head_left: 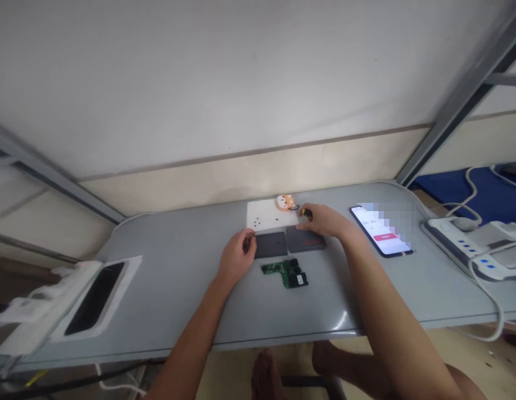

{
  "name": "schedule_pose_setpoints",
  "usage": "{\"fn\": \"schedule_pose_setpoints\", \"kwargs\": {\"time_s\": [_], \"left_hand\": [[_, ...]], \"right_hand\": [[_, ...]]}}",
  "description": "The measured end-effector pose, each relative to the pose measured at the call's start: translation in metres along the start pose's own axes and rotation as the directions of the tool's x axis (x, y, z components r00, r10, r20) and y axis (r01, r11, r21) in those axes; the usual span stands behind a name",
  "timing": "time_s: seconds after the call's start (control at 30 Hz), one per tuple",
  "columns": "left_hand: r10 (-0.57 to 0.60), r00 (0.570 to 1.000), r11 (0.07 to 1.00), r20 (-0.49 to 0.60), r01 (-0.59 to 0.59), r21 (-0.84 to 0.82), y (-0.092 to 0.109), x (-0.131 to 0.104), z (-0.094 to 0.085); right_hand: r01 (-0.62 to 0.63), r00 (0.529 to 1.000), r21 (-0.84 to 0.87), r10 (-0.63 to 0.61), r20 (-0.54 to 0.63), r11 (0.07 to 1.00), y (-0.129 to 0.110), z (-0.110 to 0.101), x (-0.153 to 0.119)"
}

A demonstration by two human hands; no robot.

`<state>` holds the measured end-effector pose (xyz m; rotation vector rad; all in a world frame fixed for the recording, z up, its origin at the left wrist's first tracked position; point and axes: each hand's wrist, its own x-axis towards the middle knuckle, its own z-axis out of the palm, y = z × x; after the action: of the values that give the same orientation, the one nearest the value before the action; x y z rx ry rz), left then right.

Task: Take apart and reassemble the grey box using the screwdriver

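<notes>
My left hand (236, 253) is closed, its curled fingers at the left edge of a flat dark casing half (271, 245). Whatever lies between those fingertips is hidden. My right hand (325, 220) is closed around a small black-and-yellow tool handle (307, 213); its tip does not show. Below that hand, touching its fingertips, lies a second dark casing half (306, 240), side by side with the first. Closer to me is a green circuit board (286, 272) with black parts. Several tiny dark screws (256, 222) rest on a white sheet (264, 210) behind the casing.
An orange-and-white animal-faced case (285, 203) sits on the sheet. To the right are a lit phone (381, 230) and a white power strip (470, 247) with cables. At left, a dark phone (97, 297) lies on a white box. A wall (241, 172) closes off the table's back.
</notes>
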<state>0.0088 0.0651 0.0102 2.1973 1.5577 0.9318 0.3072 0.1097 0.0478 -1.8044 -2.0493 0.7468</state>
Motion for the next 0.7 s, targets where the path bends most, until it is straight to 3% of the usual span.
{"fn": "schedule_pose_setpoints", "kwargs": {"time_s": [0.7], "left_hand": [[0.048,0.998,0.999,-0.028,-0.048,0.012,-0.0065,-0.0015,0.0038]], "right_hand": [[0.012,1.0,-0.004,-0.012,0.005,1.0,-0.0044,-0.0043,-0.0053]]}}
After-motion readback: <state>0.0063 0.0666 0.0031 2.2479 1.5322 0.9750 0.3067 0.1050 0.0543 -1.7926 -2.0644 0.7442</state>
